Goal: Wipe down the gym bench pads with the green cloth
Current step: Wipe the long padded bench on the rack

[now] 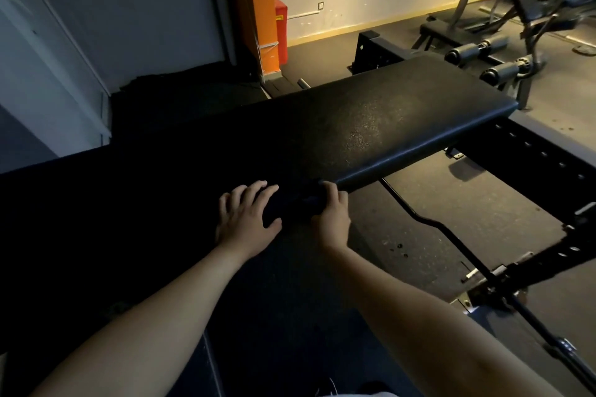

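Black bench pad (371,126) spans mid-frame. My left hand (248,219) rests flat, fingers spread, on it; my right hand (332,216) clutches a dark bundle (304,203) at its near edge, colour unclear.

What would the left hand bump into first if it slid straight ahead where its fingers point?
Nothing much, it seems. The left hand lies flat on the black bench pad, fingers pointing across it. The way looks free to the pad's far edge, though that part is dark.
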Action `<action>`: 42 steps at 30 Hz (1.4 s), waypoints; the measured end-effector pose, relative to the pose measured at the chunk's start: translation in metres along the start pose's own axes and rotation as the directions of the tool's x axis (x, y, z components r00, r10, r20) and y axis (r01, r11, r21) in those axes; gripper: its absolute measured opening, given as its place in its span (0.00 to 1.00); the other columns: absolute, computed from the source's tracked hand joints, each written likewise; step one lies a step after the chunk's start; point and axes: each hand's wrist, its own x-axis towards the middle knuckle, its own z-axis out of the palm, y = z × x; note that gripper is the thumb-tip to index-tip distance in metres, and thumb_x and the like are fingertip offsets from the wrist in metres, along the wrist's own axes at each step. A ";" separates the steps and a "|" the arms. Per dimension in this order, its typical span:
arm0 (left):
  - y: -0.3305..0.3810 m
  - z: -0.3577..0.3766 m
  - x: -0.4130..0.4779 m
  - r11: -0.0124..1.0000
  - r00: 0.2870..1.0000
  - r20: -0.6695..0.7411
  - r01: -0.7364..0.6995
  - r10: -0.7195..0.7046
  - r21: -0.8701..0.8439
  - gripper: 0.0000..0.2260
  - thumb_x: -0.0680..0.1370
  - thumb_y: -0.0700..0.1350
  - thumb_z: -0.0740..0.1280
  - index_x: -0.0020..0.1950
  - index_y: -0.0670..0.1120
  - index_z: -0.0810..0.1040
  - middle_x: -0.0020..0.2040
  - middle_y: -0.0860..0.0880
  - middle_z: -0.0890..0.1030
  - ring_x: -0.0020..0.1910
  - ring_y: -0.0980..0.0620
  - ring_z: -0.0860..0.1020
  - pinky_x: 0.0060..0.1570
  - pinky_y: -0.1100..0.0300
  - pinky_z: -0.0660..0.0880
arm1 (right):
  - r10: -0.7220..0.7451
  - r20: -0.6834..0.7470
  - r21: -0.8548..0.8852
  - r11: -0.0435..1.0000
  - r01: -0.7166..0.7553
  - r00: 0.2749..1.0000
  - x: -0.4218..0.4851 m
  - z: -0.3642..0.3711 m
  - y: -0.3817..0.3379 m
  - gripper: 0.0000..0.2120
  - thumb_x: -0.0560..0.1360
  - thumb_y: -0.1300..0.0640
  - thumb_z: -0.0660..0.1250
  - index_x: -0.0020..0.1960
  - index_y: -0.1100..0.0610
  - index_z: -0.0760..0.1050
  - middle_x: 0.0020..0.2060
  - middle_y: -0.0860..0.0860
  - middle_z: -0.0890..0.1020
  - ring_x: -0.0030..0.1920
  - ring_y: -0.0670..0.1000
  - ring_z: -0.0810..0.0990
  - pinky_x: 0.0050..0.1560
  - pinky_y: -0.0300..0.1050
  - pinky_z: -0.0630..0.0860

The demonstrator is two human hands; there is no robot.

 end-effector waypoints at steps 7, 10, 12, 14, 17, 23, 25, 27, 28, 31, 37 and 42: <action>-0.004 0.001 0.002 1.000 1.000 0.014 -0.016 0.017 -0.015 0.35 0.73 0.61 0.68 0.78 0.61 0.60 0.78 0.57 0.60 0.76 0.49 0.58 0.73 0.47 0.51 | -0.166 0.184 -0.023 0.985 0.173 0.969 -0.025 0.025 -0.002 0.22 0.76 0.64 0.68 0.66 0.46 0.71 0.57 0.43 0.71 0.58 0.45 0.73 0.63 0.48 0.75; -0.006 0.000 0.000 0.999 0.999 0.028 -0.034 0.035 -0.016 0.37 0.71 0.60 0.70 0.78 0.61 0.60 0.78 0.57 0.60 0.75 0.48 0.58 0.73 0.47 0.52 | -0.234 0.243 -0.007 0.970 0.243 0.941 -0.025 0.018 -0.004 0.26 0.73 0.66 0.69 0.67 0.48 0.71 0.58 0.43 0.72 0.59 0.42 0.72 0.63 0.44 0.75; -0.006 -0.002 -0.001 0.999 0.998 0.042 -0.038 0.039 -0.034 0.36 0.73 0.59 0.70 0.78 0.61 0.59 0.79 0.58 0.59 0.76 0.49 0.56 0.74 0.46 0.50 | -0.213 0.187 0.019 0.977 0.213 0.959 -0.017 0.004 -0.003 0.27 0.73 0.67 0.69 0.68 0.49 0.69 0.61 0.42 0.72 0.62 0.41 0.70 0.65 0.41 0.72; -0.007 -0.003 -0.001 0.998 0.998 0.055 -0.037 0.039 -0.051 0.34 0.75 0.58 0.67 0.79 0.62 0.58 0.79 0.59 0.57 0.76 0.51 0.54 0.75 0.47 0.48 | -0.126 0.044 0.105 0.987 0.121 0.991 -0.005 -0.014 -0.002 0.27 0.73 0.69 0.67 0.67 0.49 0.68 0.61 0.40 0.69 0.63 0.40 0.69 0.64 0.42 0.71; -0.007 -0.004 -0.001 0.997 0.997 0.065 -0.030 0.034 -0.065 0.32 0.76 0.58 0.65 0.79 0.62 0.57 0.79 0.60 0.57 0.76 0.53 0.53 0.76 0.48 0.48 | 0.006 -0.095 0.158 0.987 0.009 0.995 0.010 -0.027 -0.003 0.25 0.76 0.68 0.65 0.67 0.49 0.67 0.59 0.41 0.67 0.60 0.42 0.69 0.61 0.44 0.73; 0.003 -0.006 0.003 0.997 0.997 0.069 0.041 -0.036 -0.067 0.34 0.73 0.53 0.69 0.78 0.59 0.61 0.78 0.58 0.59 0.76 0.50 0.56 0.75 0.47 0.51 | -0.309 0.181 -0.028 0.947 0.319 0.934 -0.013 0.006 -0.014 0.22 0.76 0.63 0.69 0.68 0.50 0.73 0.60 0.48 0.70 0.57 0.49 0.75 0.60 0.49 0.78; 0.009 -0.007 0.005 0.997 0.996 0.079 0.054 -0.049 -0.055 0.36 0.72 0.49 0.69 0.78 0.58 0.60 0.79 0.56 0.58 0.77 0.48 0.55 0.75 0.46 0.51 | -0.449 0.251 -0.065 0.876 0.478 0.858 -0.016 0.014 -0.014 0.22 0.76 0.60 0.70 0.69 0.52 0.75 0.60 0.52 0.72 0.56 0.54 0.78 0.58 0.47 0.78; 0.015 -0.008 0.006 0.996 0.994 0.084 0.072 -0.068 -0.052 0.37 0.73 0.48 0.69 0.79 0.58 0.58 0.79 0.54 0.58 0.77 0.47 0.55 0.75 0.45 0.51 | -0.509 0.298 -0.128 0.817 0.562 0.808 -0.010 0.011 -0.010 0.23 0.76 0.60 0.70 0.70 0.54 0.74 0.60 0.56 0.72 0.53 0.57 0.79 0.54 0.49 0.80; 0.018 -0.007 0.007 0.996 0.995 0.081 0.070 -0.065 -0.049 0.38 0.73 0.48 0.70 0.79 0.57 0.57 0.79 0.53 0.58 0.77 0.47 0.55 0.75 0.45 0.51 | -0.521 0.317 -0.172 0.790 0.589 0.792 -0.006 0.006 -0.005 0.24 0.75 0.60 0.71 0.71 0.54 0.73 0.60 0.57 0.72 0.52 0.58 0.80 0.52 0.50 0.80; 0.031 -0.008 0.017 0.997 0.998 0.058 -0.007 0.011 -0.071 0.38 0.74 0.52 0.71 0.80 0.56 0.56 0.79 0.53 0.59 0.78 0.49 0.55 0.75 0.46 0.51 | -0.507 0.334 -0.294 0.745 0.599 0.794 0.010 -0.013 0.010 0.27 0.75 0.59 0.71 0.73 0.54 0.70 0.59 0.57 0.71 0.50 0.57 0.79 0.50 0.51 0.81; 0.084 -0.008 0.052 0.981 0.990 0.092 -0.092 0.109 -0.172 0.38 0.76 0.51 0.70 0.81 0.57 0.53 0.79 0.54 0.59 0.78 0.50 0.55 0.76 0.45 0.52 | -0.447 0.247 -0.423 0.748 0.511 0.859 0.053 -0.052 0.037 0.26 0.77 0.56 0.68 0.74 0.50 0.69 0.58 0.54 0.69 0.50 0.52 0.76 0.50 0.47 0.80; 0.100 0.011 0.058 0.995 0.990 0.122 -0.068 0.076 -0.067 0.31 0.80 0.59 0.63 0.80 0.59 0.54 0.80 0.56 0.55 0.78 0.50 0.52 0.76 0.44 0.48 | -0.335 0.172 -0.463 0.803 0.376 0.926 0.080 -0.088 0.052 0.28 0.77 0.53 0.64 0.76 0.46 0.65 0.61 0.52 0.66 0.54 0.51 0.76 0.55 0.45 0.79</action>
